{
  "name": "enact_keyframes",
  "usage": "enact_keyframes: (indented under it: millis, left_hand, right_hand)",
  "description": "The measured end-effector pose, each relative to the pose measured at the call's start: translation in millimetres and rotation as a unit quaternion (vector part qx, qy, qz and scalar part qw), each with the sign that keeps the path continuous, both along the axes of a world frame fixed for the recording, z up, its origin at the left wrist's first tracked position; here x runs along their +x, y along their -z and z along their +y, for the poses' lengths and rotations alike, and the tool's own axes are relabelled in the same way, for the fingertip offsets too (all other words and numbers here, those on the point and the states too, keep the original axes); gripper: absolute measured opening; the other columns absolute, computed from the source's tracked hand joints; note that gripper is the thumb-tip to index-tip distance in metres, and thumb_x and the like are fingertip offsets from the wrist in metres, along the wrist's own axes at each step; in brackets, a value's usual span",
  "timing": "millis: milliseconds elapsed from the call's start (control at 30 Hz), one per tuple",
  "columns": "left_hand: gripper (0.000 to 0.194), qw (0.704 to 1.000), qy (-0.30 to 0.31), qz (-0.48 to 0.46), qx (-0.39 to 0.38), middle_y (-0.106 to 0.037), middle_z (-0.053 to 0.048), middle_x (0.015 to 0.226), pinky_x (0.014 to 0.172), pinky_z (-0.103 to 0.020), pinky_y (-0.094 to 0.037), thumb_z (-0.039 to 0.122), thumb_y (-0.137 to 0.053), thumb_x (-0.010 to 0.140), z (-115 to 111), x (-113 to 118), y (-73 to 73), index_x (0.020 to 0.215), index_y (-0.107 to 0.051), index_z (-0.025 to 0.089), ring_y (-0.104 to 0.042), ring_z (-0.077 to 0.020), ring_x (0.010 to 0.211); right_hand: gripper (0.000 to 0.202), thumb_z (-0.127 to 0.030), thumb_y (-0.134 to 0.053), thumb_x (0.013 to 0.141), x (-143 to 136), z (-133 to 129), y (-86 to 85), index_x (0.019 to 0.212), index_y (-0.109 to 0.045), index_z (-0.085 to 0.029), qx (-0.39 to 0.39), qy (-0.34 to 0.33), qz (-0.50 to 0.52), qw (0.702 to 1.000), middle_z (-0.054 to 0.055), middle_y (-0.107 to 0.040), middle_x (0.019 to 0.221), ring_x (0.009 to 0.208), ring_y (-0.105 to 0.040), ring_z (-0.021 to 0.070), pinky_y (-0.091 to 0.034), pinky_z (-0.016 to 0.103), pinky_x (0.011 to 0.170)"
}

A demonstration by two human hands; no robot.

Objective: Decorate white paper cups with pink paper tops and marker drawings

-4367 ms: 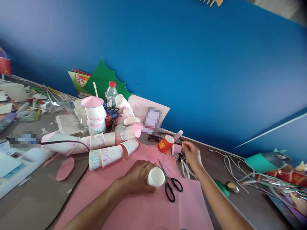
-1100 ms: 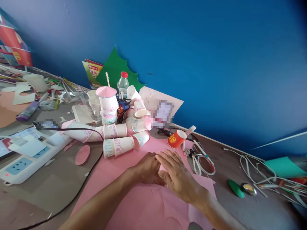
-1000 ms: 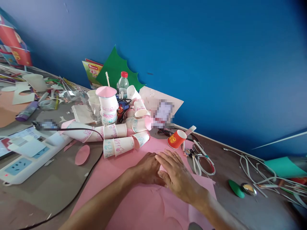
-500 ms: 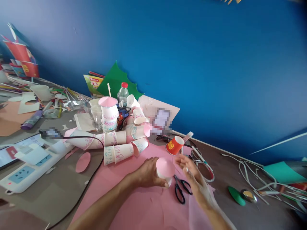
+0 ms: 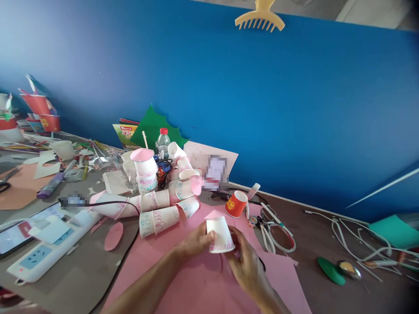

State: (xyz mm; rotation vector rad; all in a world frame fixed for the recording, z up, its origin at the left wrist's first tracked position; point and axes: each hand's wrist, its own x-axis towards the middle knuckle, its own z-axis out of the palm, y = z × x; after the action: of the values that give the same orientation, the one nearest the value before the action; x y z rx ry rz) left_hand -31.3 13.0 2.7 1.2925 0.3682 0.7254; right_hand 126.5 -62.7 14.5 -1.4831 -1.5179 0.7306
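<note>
A white paper cup (image 5: 221, 235) with pink drawing near its rim is held between both my hands, over pink paper (image 5: 196, 288). It is upside down, and a pink paper cone (image 5: 214, 214) sits on its upper end. My left hand (image 5: 196, 242) grips the cup from the left, thumb on its front. From the right, the fingers of my right hand (image 5: 244, 259) close round its side, partly hidden behind it. Scissors lie mostly hidden under my right hand; only a bit of black handle (image 5: 262, 264) shows. A red paper cup (image 5: 236, 203) stands beyond.
Decorated cups (image 5: 160, 221) lie stacked sideways at the left, beside an upright cone-topped cup stack (image 5: 145, 168). A black cable (image 5: 126, 248) crosses near a power strip (image 5: 36, 257). At the right are white cords (image 5: 340, 235) and a green oval (image 5: 331, 271). A blue wall (image 5: 294, 109) rises behind.
The cup has been tilted so its side faces me and the cone points away. My right hand has moved in from the right and taken hold of it. The view has tipped up slightly.
</note>
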Motion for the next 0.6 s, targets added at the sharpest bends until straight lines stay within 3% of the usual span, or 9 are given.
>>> enact_keyframes:
  millis: [167,300,400,500,600]
  left_hand:
    - [0.068,0.999,-0.025,-0.003,-0.044,-0.062,-0.005,0.082,0.073,-0.033,-0.045,0.078,-0.047,0.076,-3,3,13.4,0.098,-0.062,0.015,-0.057,-0.0172,0.075]
    - [0.065,0.988,-0.087,-0.013,-0.124,-0.06,-0.003,0.071,0.069,-0.032,-0.044,0.075,-0.043,0.081,1,4,21.3,0.097,-0.057,0.014,-0.055,-0.0142,0.065]
    - [0.063,0.976,-0.141,-0.051,-0.158,-0.063,-0.008,0.09,0.076,-0.033,-0.046,0.071,-0.057,0.075,2,4,15.0,0.104,-0.056,0.016,-0.06,-0.0166,0.078]
    - [0.068,0.974,-0.137,-0.083,-0.162,-0.06,-0.013,0.118,0.093,-0.039,-0.044,0.068,-0.061,0.075,-2,2,1.8,0.123,-0.052,0.022,-0.06,-0.0227,0.104]
    - [0.074,0.974,-0.12,-0.09,-0.17,-0.058,-0.013,0.127,0.102,-0.041,-0.039,0.066,-0.061,0.077,-6,0,-7.4,0.137,-0.044,0.025,-0.055,-0.0249,0.117]
  right_hand:
    - [0.018,-0.032,-0.052,0.082,4,5,1.9,0.085,-0.066,-0.019,-0.003,0.046,0.02,0.999,0.005,-0.069,0.073,0.065,-0.063,0.021,-0.05,0.028,0.06]
    - [0.028,-0.039,-0.055,0.075,7,7,1.7,0.055,-0.05,-0.02,-0.101,0.074,0.15,0.981,-0.003,-0.047,0.044,0.041,-0.039,0.0111,-0.03,0.024,0.043]
    - [0.031,-0.039,-0.057,0.072,4,5,3.1,0.05,-0.046,-0.02,-0.151,0.072,0.215,0.962,-0.003,-0.045,0.044,0.041,-0.038,0.0092,-0.027,0.024,0.046]
    - [0.03,-0.04,-0.057,0.072,-4,1,3.7,0.051,-0.048,-0.02,-0.177,0.064,0.245,0.951,-0.004,-0.045,0.043,0.041,-0.036,0.0086,-0.027,0.024,0.047]
    - [0.032,-0.039,-0.055,0.072,-11,-2,1.6,0.047,-0.048,-0.02,-0.199,0.042,0.247,0.947,-0.004,-0.043,0.042,0.042,-0.035,0.0084,-0.027,0.024,0.048]
